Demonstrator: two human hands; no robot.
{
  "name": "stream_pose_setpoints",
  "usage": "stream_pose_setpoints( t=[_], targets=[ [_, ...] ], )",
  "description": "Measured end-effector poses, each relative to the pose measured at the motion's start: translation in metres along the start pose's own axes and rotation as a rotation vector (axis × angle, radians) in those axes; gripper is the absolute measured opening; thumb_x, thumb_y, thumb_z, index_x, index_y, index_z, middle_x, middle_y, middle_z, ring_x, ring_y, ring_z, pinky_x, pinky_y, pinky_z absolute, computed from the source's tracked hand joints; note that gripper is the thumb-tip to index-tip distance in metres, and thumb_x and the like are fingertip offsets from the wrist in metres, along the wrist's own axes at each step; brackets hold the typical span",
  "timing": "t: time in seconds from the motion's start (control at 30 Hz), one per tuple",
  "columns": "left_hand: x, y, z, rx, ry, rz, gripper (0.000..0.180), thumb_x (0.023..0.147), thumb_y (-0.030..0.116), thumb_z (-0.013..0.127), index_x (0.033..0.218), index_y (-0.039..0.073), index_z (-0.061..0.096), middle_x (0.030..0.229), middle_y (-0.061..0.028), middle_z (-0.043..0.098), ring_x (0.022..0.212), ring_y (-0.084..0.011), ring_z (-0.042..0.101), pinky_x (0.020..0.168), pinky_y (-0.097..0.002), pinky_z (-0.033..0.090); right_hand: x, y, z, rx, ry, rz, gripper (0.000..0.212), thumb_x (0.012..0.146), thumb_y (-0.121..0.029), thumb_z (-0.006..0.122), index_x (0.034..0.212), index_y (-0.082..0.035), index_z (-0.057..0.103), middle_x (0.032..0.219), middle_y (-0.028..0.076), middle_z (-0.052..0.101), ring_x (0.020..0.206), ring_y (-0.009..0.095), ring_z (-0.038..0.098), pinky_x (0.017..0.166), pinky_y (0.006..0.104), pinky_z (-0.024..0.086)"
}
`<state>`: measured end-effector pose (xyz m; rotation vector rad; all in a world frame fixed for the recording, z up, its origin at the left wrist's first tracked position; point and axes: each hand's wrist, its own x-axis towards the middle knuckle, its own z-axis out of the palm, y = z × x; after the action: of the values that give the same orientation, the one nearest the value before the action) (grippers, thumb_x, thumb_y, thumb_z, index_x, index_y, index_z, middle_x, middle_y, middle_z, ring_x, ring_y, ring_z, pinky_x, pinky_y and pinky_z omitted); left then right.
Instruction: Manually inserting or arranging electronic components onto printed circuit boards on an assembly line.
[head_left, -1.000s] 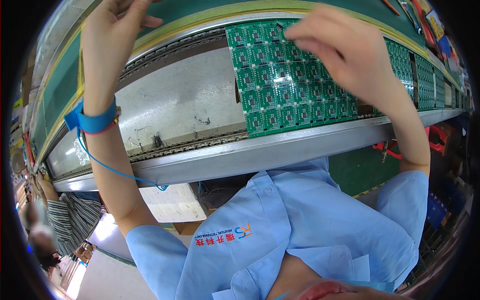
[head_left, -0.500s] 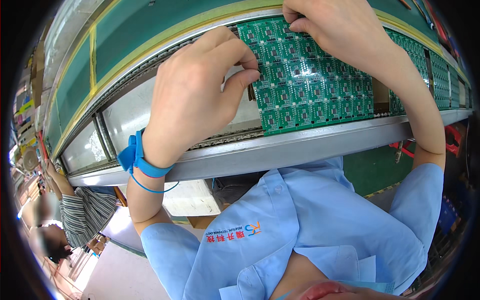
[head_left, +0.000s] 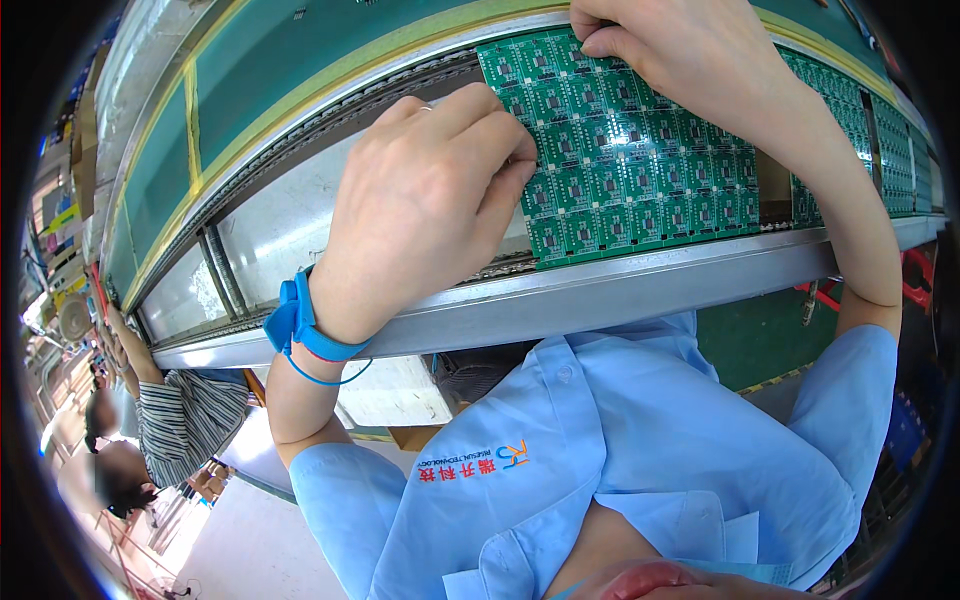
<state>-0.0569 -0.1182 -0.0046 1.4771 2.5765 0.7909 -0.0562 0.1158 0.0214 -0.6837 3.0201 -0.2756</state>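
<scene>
A green panel of small circuit boards point(head_left: 640, 180) lies across the conveyor's two rails in front of me. At its left edge my left hand point(head_left: 435, 190) has thumb and forefinger pinched together over the boards; anything between the fingertips is hidden. A blue wrist strap point(head_left: 300, 318) with a thin cord circles that wrist. My right hand point(head_left: 680, 50) is over the panel's far edge, fingers curled and thumb against the forefinger. Whatever it pinches there is too small or covered to make out. Its forearm crosses above the panel's right side.
The conveyor's near metal rail point(head_left: 600, 275) runs between my body and the panel. More green panels point(head_left: 830, 110) sit further right on the line. A green work surface point(head_left: 300, 80) edged with yellow tape lies beyond. Far left, a person in a striped shirt point(head_left: 190, 420) reaches toward the line.
My left hand has shifted right, its fingertips closer over the panel's left edge. My right hand stays at the far edge. The whole view has shifted slightly.
</scene>
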Motion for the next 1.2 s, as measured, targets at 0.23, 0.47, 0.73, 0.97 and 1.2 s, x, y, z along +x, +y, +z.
stream_pose_setpoints(
  t=[0.23, 0.47, 0.73, 0.97, 1.2],
  targets=[
    [0.001, 0.005, 0.002, 0.113, -0.023, 0.035, 0.011, 0.077, 0.005, 0.075, 0.084, 0.008, 0.067, 0.084, -0.0026, 0.061, 0.066, -0.0217, 0.055, 0.064, -0.0333, 0.044, -0.003, 0.005, 0.009, -0.035, 0.038, 0.006, 0.013, 0.086, -0.018, 0.07, 0.088, -0.006, 0.066, 0.089, 0.01, 0.06, 0.082, 0.03, 0.065, 0.069, 0.0398, 0.052],
    [0.005, 0.004, -0.015, 0.152, -0.01, 0.081, 0.015, 0.077, 0.004, 0.073, 0.09, 0.01, 0.071, 0.087, -0.004, 0.066, 0.069, -0.0214, 0.06, 0.066, -0.0324, 0.045, -0.004, 0.004, 0.003, -0.142, -0.028, 0.006, 0.009, 0.086, -0.013, 0.063, 0.091, -0.004, 0.064, 0.089, 0.01, 0.059, 0.081, 0.03, 0.065, 0.069, 0.0391, 0.052],
    [0.061, -0.095, -0.038, 0.385, 0.283, -0.416, 0.022, 0.091, 0.014, 0.07, 0.102, -0.004, 0.063, 0.085, -0.015, 0.068, 0.075, -0.0213, 0.067, 0.067, -0.0357, 0.054, -0.016, 0.009, -0.008, 0.217, 0.164, 0.061, 0.011, 0.09, -0.009, 0.061, 0.098, -0.003, 0.059, 0.093, 0.013, 0.065, 0.086, 0.032, 0.066, 0.071, 0.0396, 0.051],
    [0.062, -0.111, -0.04, 0.045, 0.269, -0.51, 0.021, 0.087, 0.015, 0.074, 0.088, -0.002, 0.062, 0.076, -0.0126, 0.064, 0.07, -0.0206, 0.059, 0.065, -0.0339, 0.048, -0.067, 0.0, 0.013, 0.515, 0.106, -0.036, 0.025, 0.088, 0.01, 0.055, 0.11, -0.001, 0.063, 0.093, 0.011, 0.061, 0.09, 0.026, 0.063, 0.075, 0.0341, 0.051],
    [0.059, -0.129, -0.037, -0.282, 0.486, -0.582, 0.014, 0.095, 0.011, 0.065, 0.087, -0.001, 0.064, 0.075, -0.005, 0.063, 0.06, -0.0108, 0.054, 0.057, -0.0261, 0.042, -0.079, -0.014, 0.014, 0.665, 0.083, 0.04, 0.008, 0.089, -0.002, 0.063, 0.097, -0.003, 0.064, 0.085, 0.012, 0.067, 0.077, 0.032, 0.066, 0.067, 0.0381, 0.05]
  ],
)
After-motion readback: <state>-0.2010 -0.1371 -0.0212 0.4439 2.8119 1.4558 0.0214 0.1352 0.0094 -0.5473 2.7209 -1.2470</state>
